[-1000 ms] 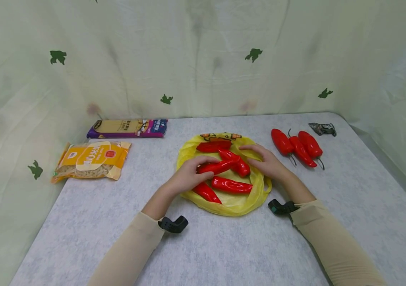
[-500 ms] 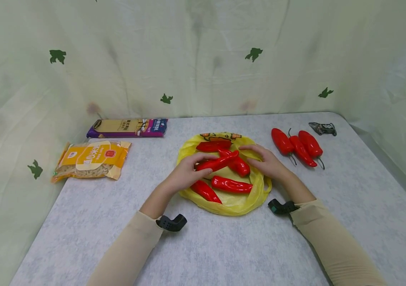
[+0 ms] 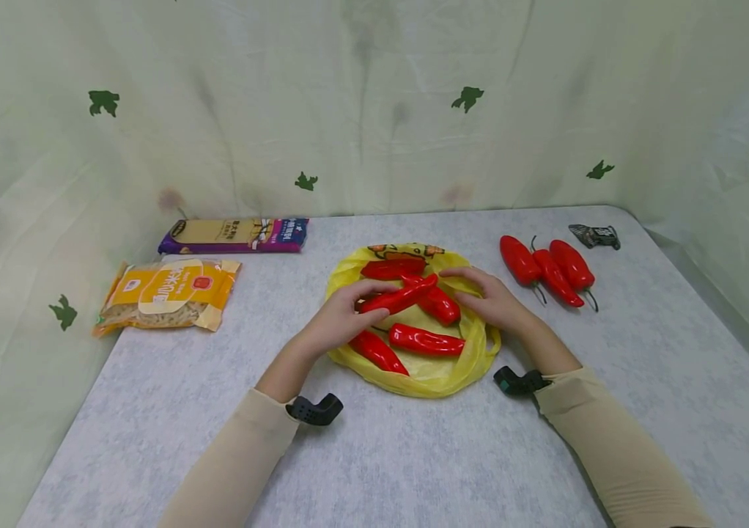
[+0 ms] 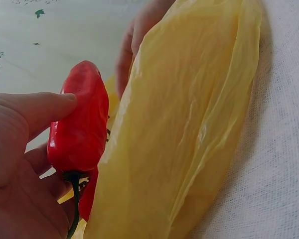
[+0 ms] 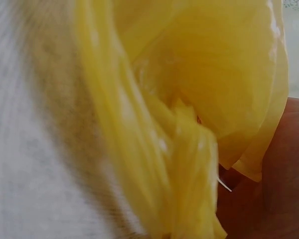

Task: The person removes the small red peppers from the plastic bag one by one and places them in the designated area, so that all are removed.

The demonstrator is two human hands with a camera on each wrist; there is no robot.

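My left hand [image 3: 338, 319] holds a glossy red chili pepper [image 3: 401, 295] over the left side of a yellow plastic bag [image 3: 437, 387]. In the left wrist view, the thumb lies across this pepper [image 4: 79, 134], with its dark stem hanging down. My right hand [image 3: 489, 299] rests at the bag's right rim, thumb and forefinger spread apart. The right wrist view shows folded yellow plastic [image 5: 214, 74] in front of that hand, hiding most of its fingers. Several more red peppers lie in the spread bag, one of them [image 3: 427, 340] near its front.
Three red peppers [image 3: 554, 277] lie right of the bag, with a small dark packet [image 3: 595, 236] beyond them. At left are an orange food packet [image 3: 170, 293] and a long purple-and-beige packet [image 3: 232, 236]. Pale curtains [image 3: 374, 110] enclose the back and sides of the table [image 3: 381, 462].
The left hand has shifted slightly left and back with its pepper, whose tip now points more upward. The right hand and the bag stay almost where they were.
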